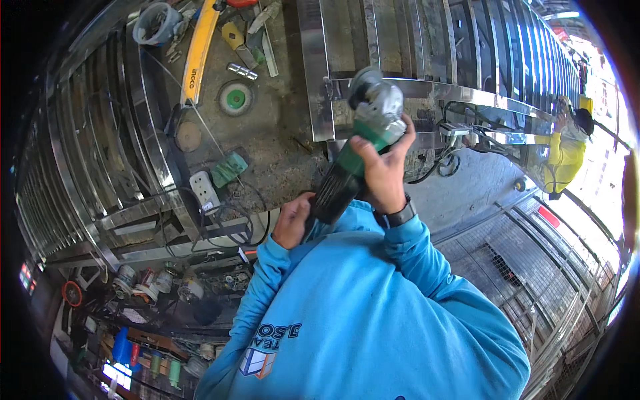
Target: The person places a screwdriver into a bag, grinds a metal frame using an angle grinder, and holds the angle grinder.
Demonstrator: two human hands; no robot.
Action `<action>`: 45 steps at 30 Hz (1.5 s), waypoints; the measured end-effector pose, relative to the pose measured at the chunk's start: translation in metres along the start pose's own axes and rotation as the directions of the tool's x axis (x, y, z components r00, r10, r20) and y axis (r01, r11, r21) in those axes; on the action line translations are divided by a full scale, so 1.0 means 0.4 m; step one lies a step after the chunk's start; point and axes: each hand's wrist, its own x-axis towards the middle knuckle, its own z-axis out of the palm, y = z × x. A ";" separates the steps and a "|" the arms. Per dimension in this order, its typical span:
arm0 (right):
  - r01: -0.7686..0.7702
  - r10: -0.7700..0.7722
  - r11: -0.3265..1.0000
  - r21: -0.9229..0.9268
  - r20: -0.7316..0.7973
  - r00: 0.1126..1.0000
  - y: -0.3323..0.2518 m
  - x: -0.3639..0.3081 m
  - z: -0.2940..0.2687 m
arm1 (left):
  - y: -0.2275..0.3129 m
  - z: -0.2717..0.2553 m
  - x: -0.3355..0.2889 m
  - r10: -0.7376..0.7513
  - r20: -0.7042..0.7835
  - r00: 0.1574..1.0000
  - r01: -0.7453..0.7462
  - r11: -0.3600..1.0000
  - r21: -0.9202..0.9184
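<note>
The angle grinder (363, 140) sits at the centre of the frame, its green-and-black body slanting from lower left up to the silver gear head and guard at the upper right. You hold it in both hands. Your right hand (383, 170) is wrapped around the green neck just below the head, its grip closed tight on the body, a dark watch (399, 215) on that wrist. Your left hand (292, 220) closes its grip on the black rear handle, lower and to the left. The grinder head hangs over the corner of a shiny steel frame (413, 90) that runs across the upper middle of the frame; whether the disc touches the metal, you cannot tell. Left of the tool, on the concrete floor (280, 133), lie a white power strip (205, 191) and a green plug block (229, 168). Further up left rest a green-centred grinding disc (235, 99) and a yellow spirit level (200, 50). At the far right edge, a person in yellow (565, 157) crouches.
</note>
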 end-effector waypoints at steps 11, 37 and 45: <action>-0.146 0.140 0.929 0.341 0.042 0.989 -0.045 0.005 -0.009 | -0.232 -0.138 -0.058 0.146 -0.171 0.974 -0.107 0.969 0.221; 0.216 -0.208 0.970 -0.109 0.075 0.975 -0.031 -0.077 0.056 | 0.073 -0.006 0.113 0.113 0.109 0.988 -0.099 0.987 -0.124; 0.265 -0.255 0.948 -0.175 0.076 0.964 -0.005 -0.123 0.076 | 0.146 0.031 0.106 0.020 -0.080 0.997 -0.050 0.918 -0.394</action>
